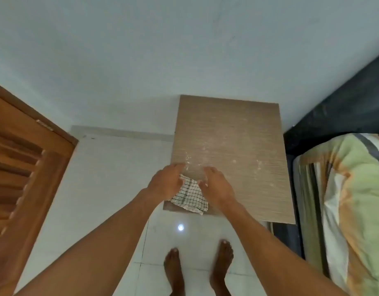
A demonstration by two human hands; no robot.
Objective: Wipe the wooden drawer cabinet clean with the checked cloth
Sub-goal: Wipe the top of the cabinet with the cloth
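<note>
Most of the top surface of the wooden drawer cabinet [237, 135] lay open; only the checked cloth [190, 195] took up its near left corner. A wall [184, 50] blocked the cabinet's far edge, a bed [355, 189] crowded its right side, and open floor [120, 167] stretched left toward a wooden door [24, 167].

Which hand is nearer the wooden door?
Left. The left hand sits on the side of the checked cloth facing the wooden door; the right hand is on the bed side.
</note>
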